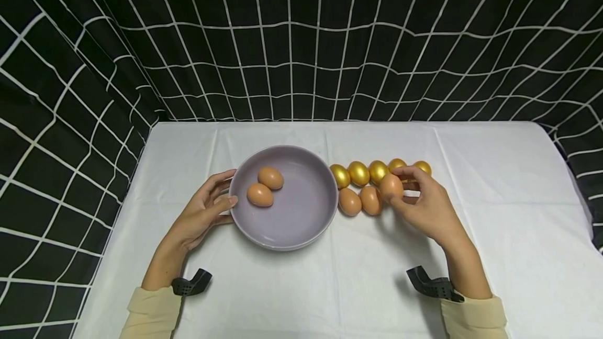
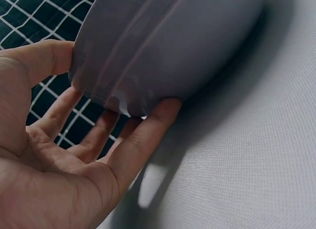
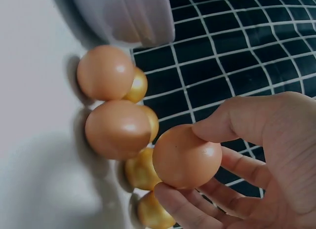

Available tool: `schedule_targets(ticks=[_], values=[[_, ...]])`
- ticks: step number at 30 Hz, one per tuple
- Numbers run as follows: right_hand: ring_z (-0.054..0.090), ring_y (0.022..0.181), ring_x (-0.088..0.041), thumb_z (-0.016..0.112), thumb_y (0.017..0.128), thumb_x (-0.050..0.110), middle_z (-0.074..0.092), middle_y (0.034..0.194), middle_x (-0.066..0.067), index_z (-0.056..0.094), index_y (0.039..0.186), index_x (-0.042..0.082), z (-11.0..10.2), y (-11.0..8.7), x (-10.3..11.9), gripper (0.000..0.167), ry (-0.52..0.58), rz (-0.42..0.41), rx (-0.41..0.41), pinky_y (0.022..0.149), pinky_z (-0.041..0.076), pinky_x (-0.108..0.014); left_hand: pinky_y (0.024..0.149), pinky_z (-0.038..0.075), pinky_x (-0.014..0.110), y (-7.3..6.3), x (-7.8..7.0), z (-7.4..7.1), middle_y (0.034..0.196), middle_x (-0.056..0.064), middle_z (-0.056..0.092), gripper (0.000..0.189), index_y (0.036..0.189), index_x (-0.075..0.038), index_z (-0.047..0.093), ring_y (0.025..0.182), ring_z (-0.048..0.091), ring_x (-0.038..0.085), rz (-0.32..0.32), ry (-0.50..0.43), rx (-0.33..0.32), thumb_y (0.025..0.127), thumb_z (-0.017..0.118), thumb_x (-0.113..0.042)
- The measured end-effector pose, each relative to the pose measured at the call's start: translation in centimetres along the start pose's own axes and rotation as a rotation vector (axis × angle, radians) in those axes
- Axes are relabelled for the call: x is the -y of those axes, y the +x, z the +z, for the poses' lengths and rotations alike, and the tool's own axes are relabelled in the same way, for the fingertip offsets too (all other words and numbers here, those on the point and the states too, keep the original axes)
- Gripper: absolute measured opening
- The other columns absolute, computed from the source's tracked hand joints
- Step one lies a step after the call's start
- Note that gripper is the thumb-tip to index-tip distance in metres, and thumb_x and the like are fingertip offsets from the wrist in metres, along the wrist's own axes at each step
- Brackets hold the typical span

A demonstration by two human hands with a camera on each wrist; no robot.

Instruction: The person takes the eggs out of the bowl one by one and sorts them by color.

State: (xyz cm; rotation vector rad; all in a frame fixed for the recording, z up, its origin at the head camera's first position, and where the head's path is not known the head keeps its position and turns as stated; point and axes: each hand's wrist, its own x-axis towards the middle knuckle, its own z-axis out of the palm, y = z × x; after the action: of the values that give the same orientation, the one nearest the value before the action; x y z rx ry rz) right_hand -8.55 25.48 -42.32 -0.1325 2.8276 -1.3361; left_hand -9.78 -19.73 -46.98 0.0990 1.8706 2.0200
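Observation:
A wide mauve bowl [image 1: 301,224] stands on the white cloth with two brown eggs [image 1: 260,195] inside, toward its left. At its left side my left hand [image 1: 202,213] holds it, thumb at the rim and fingers against the outer wall, as the left wrist view also shows. My right hand [image 1: 426,205] pinches a brown egg [image 3: 186,156] between thumb and fingers, raised over the row. Two more brown eggs [image 1: 350,202] lie right of the bowl. Behind them runs a row of several golden eggs [image 1: 359,173], partly covered by the right hand and its egg.
White cloth [image 1: 282,297] covers the table. Black curtains [image 1: 306,46] with a white grid hang behind it and along both sides. A dark wrist mount [image 1: 190,282] is on the left wrist, and another mount [image 1: 435,284] on the right.

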Motion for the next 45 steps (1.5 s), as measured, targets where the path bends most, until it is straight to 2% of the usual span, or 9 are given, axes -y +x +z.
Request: schedule_targets(ticks=[8,15,20,25,33,38,45], values=[[0.071,0.116,-0.043,0.077,0.092,0.009,0.067,0.134,-0.024,0.061,0.135,0.003,-0.5,0.0,-0.6,0.046,-0.089,0.018,0.023,0.085,0.059,-0.019,0.089,0.065,0.042,0.0,0.0,0.1,0.161,0.016,0.039,0.067,0.163,-0.016,0.034,0.126,0.063,0.014,0.005,0.008,0.007,0.104,0.064,-0.008],[0.071,0.116,-0.043,0.078,0.093,0.014,0.069,0.133,-0.022,0.063,0.134,0.003,-0.5,0.0,-1.0,0.046,-0.143,0.041,0.067,0.091,0.060,-0.046,0.089,0.065,0.040,0.0,0.0,0.1,0.161,0.018,0.038,0.066,0.163,-0.014,0.034,0.127,0.062,0.013,0.004,0.008,0.002,0.104,0.063,-0.007],[0.071,0.115,-0.044,0.079,0.092,0.016,0.069,0.132,-0.023,0.063,0.133,0.002,-0.4,-0.1,-1.3,0.046,-0.159,0.033,0.072,0.093,0.059,-0.055,0.089,0.064,0.039,0.0,0.1,0.2,0.162,0.021,0.037,0.066,0.163,-0.013,0.034,0.126,0.061,0.013,0.006,0.008,-0.001,0.104,0.063,-0.007],[0.070,0.115,-0.041,0.080,0.092,0.017,0.069,0.132,-0.021,0.063,0.133,0.003,-0.2,-0.1,-1.4,0.047,-0.171,0.055,0.087,0.093,0.057,-0.052,0.089,0.065,0.041,0.0,0.1,0.2,0.161,0.016,0.039,0.067,0.163,-0.016,0.034,0.126,0.062,0.013,-0.004,0.011,-0.009,0.104,0.064,-0.007],[0.070,0.114,-0.039,0.081,0.092,0.021,0.070,0.130,-0.022,0.063,0.133,0.003,0.3,-0.2,-1.5,0.049,-0.189,0.084,0.094,0.090,0.056,-0.047,0.088,0.065,0.040,0.0,0.1,0.1,0.161,0.017,0.039,0.067,0.164,-0.015,0.034,0.124,0.063,0.013,0.000,0.005,-0.002,0.104,0.063,-0.007],[0.070,0.110,-0.037,0.081,0.092,0.022,0.072,0.125,-0.022,0.063,0.131,0.003,0.4,-0.2,-1.5,0.047,-0.205,0.084,0.091,0.087,0.054,-0.043,0.088,0.065,0.040,0.0,0.2,0.1,0.162,0.017,0.039,0.067,0.164,-0.016,0.034,0.124,0.063,0.013,-0.001,0.006,-0.004,0.104,0.063,-0.007],[0.070,0.110,-0.037,0.080,0.092,0.020,0.072,0.125,-0.023,0.063,0.132,0.002,0.3,-0.2,-1.3,0.047,-0.210,0.073,0.108,0.086,0.055,-0.043,0.089,0.065,0.041,0.1,0.3,0.1,0.162,0.017,0.039,0.067,0.164,-0.017,0.035,0.125,0.063,0.013,-0.002,0.011,-0.007,0.104,0.064,-0.008]])
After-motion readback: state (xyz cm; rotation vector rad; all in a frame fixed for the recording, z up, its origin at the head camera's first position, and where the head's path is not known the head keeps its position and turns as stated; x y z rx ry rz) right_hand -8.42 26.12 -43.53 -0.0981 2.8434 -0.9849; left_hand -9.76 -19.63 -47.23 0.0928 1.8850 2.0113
